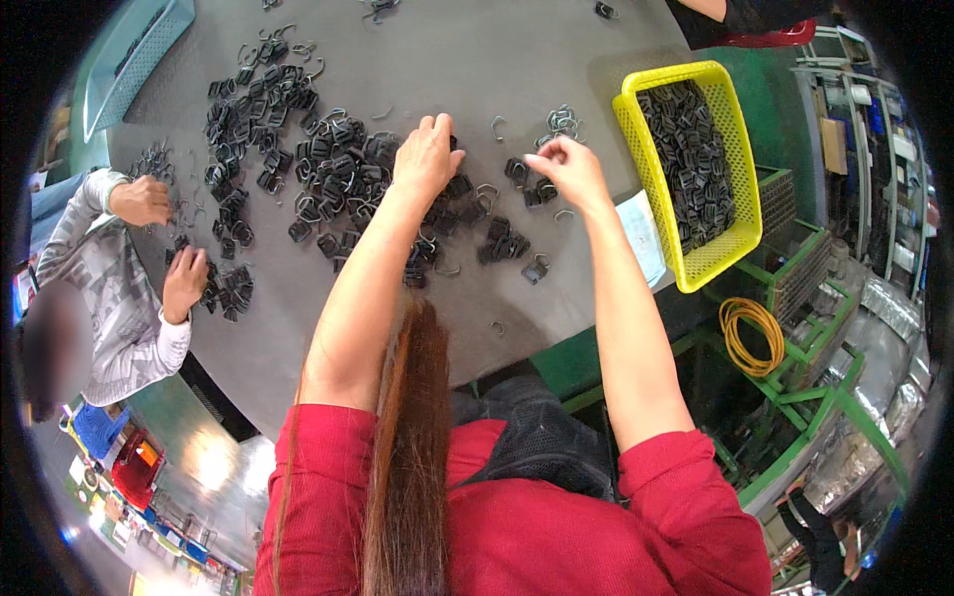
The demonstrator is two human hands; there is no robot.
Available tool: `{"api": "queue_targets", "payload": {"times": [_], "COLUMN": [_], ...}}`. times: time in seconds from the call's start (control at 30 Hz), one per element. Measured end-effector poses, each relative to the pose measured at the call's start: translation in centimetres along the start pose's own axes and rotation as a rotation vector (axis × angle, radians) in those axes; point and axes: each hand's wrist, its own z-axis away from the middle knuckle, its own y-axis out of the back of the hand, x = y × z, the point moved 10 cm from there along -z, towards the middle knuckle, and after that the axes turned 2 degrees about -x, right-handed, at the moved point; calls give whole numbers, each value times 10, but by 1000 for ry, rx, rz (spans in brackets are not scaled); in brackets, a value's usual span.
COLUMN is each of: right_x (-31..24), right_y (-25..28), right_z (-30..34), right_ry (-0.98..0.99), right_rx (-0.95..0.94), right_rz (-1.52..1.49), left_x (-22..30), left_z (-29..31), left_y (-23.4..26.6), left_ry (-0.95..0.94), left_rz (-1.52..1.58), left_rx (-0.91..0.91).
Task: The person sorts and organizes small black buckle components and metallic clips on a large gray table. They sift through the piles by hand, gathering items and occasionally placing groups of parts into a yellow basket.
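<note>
My left hand (425,161) is over the right side of a heap of black plastic buckles (343,164), many with bent metal wire hooks on them. Its fingers are curled, and a bit of a black plastic buckle (454,143) shows between fingers and thumb. To its right, my right hand (573,171) has thumb and forefinger drawn together in a pinch; what they hold, if anything, is too small to make out. Just beyond it lies a small pile of wire hooks (563,121). Below the fingertips sit a few loose buckles (538,193), and another small group (503,241) lies nearer me.
A yellow basket (749,179) full of black buckles stands at the right, with a pale sheet (640,238) beside it. At the left, a co-worker's hands (141,201) handle parts near a blue-grey basket (119,84). A coiled orange hose (750,338) hangs on green framework.
</note>
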Motion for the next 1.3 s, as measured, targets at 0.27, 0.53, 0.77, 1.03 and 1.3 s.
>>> {"api": "queue_targets", "payload": {"times": [0.27,0.53,0.77,1.03,1.3], "right_x": [-42,5,34,4,3], "right_y": [-19,10,5,5,13], "right_z": [-10,6,31,46,56], "right_ry": [101,-37,-240,44,28], "right_rx": [-47,76,-41,165,253], "right_rz": [-75,128,-563,412,316], "left_x": [-65,-35,1,-1,-3], "left_z": [26,47,62,101,80], "left_y": [1,-31,-22,-12,-26], "left_ry": [364,391,143,193,313], "left_rz": [1145,1209,52,1532,1403], "left_rx": [-72,-247,-130,-653,-382]}}
